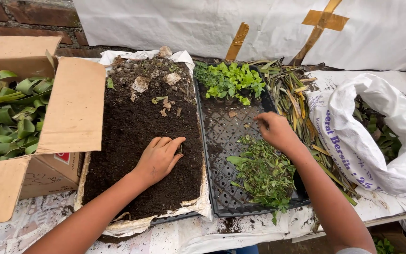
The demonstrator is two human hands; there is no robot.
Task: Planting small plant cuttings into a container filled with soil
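My left hand (160,157) rests palm down on a bed of dark soil (137,127), its fingers curled lightly around a small green bit by the fingertips. My right hand (274,130) hovers over a black plastic seedling tray (222,141), fingers bent near the tray's right rim; whether it pinches anything I cannot see. A loose heap of green cuttings (261,171) lies on the tray just below that hand. Small green seedlings (231,80) fill the tray's far end.
An open cardboard box (71,108) with curled green leaves (10,113) stands at the left. A white sack (353,136) of dark leaves sits at the right, with long leaf strips (290,96) beside the tray. White sheeting covers the wall behind.
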